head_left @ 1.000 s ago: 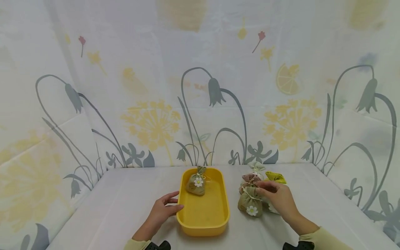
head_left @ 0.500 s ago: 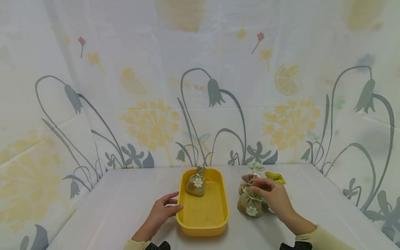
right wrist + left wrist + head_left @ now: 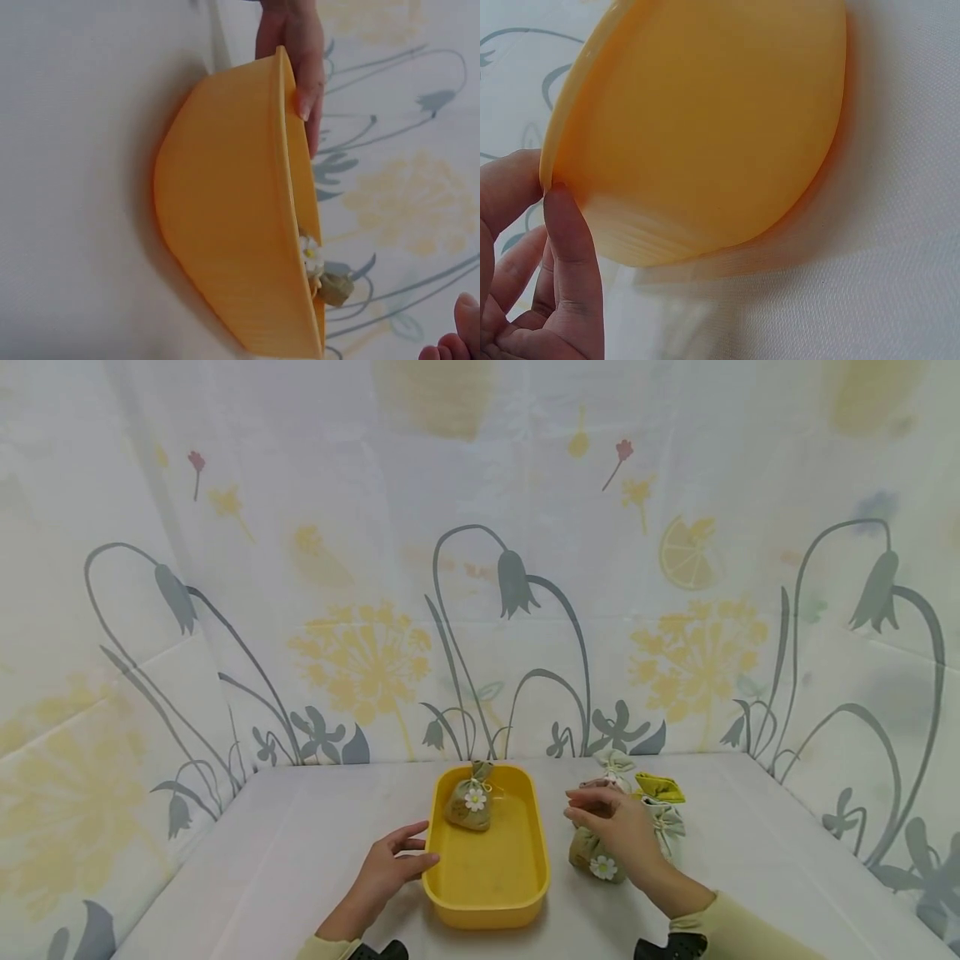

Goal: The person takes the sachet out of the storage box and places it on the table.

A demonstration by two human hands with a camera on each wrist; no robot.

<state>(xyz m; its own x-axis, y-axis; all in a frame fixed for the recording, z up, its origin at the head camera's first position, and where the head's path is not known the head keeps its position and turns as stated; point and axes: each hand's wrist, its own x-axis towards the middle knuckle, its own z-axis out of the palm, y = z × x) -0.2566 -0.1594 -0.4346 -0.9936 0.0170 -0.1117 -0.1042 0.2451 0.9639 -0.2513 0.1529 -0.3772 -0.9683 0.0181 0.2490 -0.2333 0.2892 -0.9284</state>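
My left hand (image 3: pixel 384 868) holds the left rim of a yellow tub (image 3: pixel 487 916), its thumb and fingers at the edge in the left wrist view. Inside, near the tub's far end, stands a small green drawstring pouch (image 3: pixel 467 814) with a white daisy. My right hand (image 3: pixel 626 839) hovers over a cluster of pouches right of the tub, its index finger and thumb curved, a small gap between the tips; I see nothing held. Below it lies a green daisy pouch (image 3: pixel 582 852), partly covered. A pinkish pouch (image 3: pixel 600 784) is mostly hidden behind the hand.
A yellow pouch (image 3: pixel 660 787), a pale green pouch (image 3: pixel 617 761) and a whitish pouch (image 3: pixel 666 822) lie behind and right of my right hand. White cloth covers the table (image 3: pixel 315 810). A printed floral curtain (image 3: pixel 480 635) closes off the back and sides.
My right hand has moved left across the pouches towards the tub, uncovering the whitish pouch and covering more of the green one. The left hand and the tub have stayed put.
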